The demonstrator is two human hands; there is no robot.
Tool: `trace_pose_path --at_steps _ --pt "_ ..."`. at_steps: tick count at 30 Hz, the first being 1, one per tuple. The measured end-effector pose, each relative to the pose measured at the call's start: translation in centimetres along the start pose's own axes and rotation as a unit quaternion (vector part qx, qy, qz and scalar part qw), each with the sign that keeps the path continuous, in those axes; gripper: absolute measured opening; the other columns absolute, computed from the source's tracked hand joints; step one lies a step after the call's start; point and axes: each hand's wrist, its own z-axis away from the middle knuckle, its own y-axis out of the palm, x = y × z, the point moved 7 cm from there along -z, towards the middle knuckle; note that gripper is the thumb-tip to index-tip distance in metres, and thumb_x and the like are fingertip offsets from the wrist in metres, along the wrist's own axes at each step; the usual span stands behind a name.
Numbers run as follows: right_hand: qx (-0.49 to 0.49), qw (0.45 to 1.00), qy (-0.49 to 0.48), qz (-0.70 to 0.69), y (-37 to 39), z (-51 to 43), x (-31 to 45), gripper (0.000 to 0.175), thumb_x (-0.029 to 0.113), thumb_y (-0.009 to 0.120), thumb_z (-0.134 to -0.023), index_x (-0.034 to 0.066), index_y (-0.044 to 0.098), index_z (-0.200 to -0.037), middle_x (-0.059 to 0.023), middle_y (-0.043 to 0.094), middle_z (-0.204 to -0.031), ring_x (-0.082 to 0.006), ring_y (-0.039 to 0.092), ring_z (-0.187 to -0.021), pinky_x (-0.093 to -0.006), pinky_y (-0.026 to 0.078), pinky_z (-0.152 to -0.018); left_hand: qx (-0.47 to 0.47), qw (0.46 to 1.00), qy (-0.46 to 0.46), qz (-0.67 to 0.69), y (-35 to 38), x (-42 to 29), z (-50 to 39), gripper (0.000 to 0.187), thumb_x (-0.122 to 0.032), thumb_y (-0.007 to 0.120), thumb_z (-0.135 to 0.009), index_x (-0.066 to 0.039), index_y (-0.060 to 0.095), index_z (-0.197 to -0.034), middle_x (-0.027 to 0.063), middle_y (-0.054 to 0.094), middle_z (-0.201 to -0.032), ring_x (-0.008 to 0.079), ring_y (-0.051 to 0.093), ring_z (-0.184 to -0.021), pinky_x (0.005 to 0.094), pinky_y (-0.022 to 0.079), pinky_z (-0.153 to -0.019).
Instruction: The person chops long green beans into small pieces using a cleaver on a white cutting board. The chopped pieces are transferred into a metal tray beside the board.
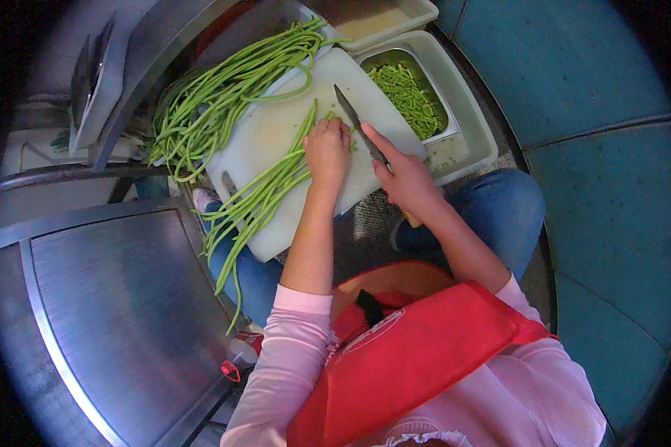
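My left hand (328, 148) presses with curled fingers on a bundle of yardlong beans (274, 187) that lies across a white plastic cutting board (268, 125), the long ends hanging off its near left side. My right hand (400, 170) grips a kitchen knife (353, 114), its dark blade slanting just right of the bundle's cut ends. A few small bean bits lie near the blade. A large heap of whole yardlong beans (218, 103) rests at the board's upper left. Cut bean pieces (405, 92) fill part of a metal pan (450, 129) on the right.
The metal pan sits in a pale plastic tub (483, 139), with another pale tub (391, 25) behind it. A steel panel (128, 302) stands at left. My knees are on either side of the board's near edge. A plastic bottle (243, 351) is at lower left.
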Motion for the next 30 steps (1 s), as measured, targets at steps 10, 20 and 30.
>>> trace_pose_path --at_steps 10,20,30 --pt "-0.124 0.992 -0.034 -0.018 0.4 -1.8 -1.1 0.063 0.01 0.05 -0.087 0.0379 0.028 -0.138 -0.0153 0.055 -0.057 -0.0222 0.056 -0.044 -0.0362 0.049 -0.049 -0.103 0.993 -0.005 0.052 -1.6 1.5 0.6 0.015 -0.01 0.061 -0.077 -0.008 0.062 -0.091 0.0116 0.059 -0.087 0.0301 0.055 -0.086 0.0422 0.041 -0.078" --pt "-0.052 0.997 -0.057 0.029 0.6 -1.4 -0.8 0.059 0.008 0.049 -0.087 0.0366 0.032 -0.137 -0.0103 0.054 -0.056 -0.0169 0.051 -0.042 -0.033 0.048 -0.046 -0.075 0.993 -0.08 0.044 -2.2 5.2 0.7 0.021 -0.012 0.062 -0.078 -0.012 0.063 -0.098 0.0088 0.062 -0.095 0.028 0.058 -0.089 0.0399 0.042 -0.078" --pt "-0.046 0.998 -0.05 0.011 -0.3 -1.0 -0.6 0.059 0.007 0.047 -0.087 0.0373 0.033 -0.136 -0.008 0.053 -0.06 -0.0141 0.051 -0.045 -0.0318 0.048 -0.046 -0.053 0.995 -0.084 0.026 -2.4 5.3 0.6 0.022 -0.009 0.059 -0.079 -0.015 0.06 -0.1 0.0077 0.062 -0.092 0.0292 0.058 -0.084 0.0394 0.046 -0.071"
